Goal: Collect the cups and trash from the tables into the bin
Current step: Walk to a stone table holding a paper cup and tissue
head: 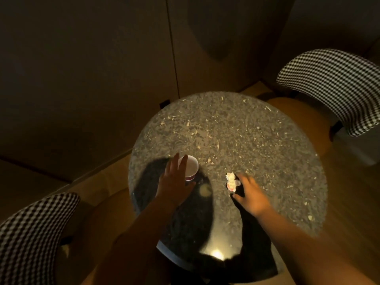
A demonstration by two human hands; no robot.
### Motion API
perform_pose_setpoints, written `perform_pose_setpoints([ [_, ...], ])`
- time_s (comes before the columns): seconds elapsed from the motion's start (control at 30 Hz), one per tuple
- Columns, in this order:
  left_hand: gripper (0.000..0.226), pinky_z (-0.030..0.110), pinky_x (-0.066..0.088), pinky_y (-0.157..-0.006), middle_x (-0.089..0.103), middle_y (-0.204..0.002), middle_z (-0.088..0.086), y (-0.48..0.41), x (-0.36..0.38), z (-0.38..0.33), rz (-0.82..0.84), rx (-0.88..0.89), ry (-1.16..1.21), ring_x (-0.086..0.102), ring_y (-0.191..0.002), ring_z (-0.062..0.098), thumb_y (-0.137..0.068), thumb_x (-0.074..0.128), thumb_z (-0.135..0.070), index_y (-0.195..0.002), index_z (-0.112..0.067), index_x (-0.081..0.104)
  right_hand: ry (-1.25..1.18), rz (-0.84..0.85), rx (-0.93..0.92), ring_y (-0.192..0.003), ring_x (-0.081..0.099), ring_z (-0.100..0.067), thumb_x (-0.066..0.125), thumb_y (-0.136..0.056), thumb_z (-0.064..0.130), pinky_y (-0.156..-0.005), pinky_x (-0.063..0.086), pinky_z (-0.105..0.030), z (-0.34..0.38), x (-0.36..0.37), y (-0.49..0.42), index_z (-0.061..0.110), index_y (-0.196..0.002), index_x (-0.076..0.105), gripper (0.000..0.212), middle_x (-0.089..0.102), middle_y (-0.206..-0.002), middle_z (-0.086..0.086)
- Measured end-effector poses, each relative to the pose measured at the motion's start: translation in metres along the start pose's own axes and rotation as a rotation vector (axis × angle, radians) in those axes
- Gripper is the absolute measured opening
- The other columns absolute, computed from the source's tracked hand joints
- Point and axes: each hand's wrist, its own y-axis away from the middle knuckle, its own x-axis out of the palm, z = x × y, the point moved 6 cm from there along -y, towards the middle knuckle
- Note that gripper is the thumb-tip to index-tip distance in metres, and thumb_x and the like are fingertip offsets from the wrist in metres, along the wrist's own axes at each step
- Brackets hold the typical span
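I can't see left wall of cup behind left hand | right side of crumpled paper hidden by right hand | desk near edge lost in shadow | far-right chair and near-left chair cut off by frame

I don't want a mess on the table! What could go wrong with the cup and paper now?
The left hand is at the paper cup with straight fingers, not yet gripping it. A nudge might tip it over on the round table. The right hand holds the crumpled paper out in its fingers, so it might slip and fall.
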Motion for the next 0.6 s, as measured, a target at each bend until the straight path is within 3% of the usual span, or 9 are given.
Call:
perform_pose_setpoints([
  [0.17, 0.080, 0.048, 0.042, -0.098, 0.021, -0.151, 0.014, -0.019, 0.018, 0.010, 0.060, 0.038, 0.057, 0.027, -0.134, 0.032, -0.081, 0.065, -0.044, -0.144, -0.012, 0.027, 0.202, -0.002, -0.016, -0.120, 0.038, -0.025, 0.062, -0.086, 0.034, -0.092, 0.044, -0.036, 0.009, 0.016, -0.010, 0.030, -0.144, 0.027, 0.068, 0.038, -0.128, -0.004],
  [0.3, 0.078, 0.041, 0.037, -0.103, 0.016, -0.153, 0.011, -0.027, 0.031, 0.016, 0.096, 0.052, 0.016, 0.023, -0.136, 0.028, -0.085, 0.058, -0.046, -0.146, -0.015, 0.020, 0.232, -0.063, 0.011, -0.113, 0.044, -0.025, 0.055, -0.090, 0.027, -0.086, 0.045, -0.035, 0.021, 0.025, -0.008, 0.027, -0.135, 0.040, 0.048, 0.042, -0.125, -0.006],
  [0.6, 0.077, 0.034, 0.040, -0.098, 0.038, -0.135, 0.017, -0.027, 0.040, 0.008, 0.081, 0.083, 0.146, 0.043, -0.118, 0.030, -0.077, 0.073, -0.027, -0.139, -0.004, 0.033, 0.095, -0.131, 0.133, -0.107, 0.053, -0.026, 0.056, -0.091, 0.024, -0.087, 0.041, -0.032, 0.023, 0.038, 0.022, 0.013, -0.120, 0.052, 0.032, 0.051, -0.118, -0.010],
])
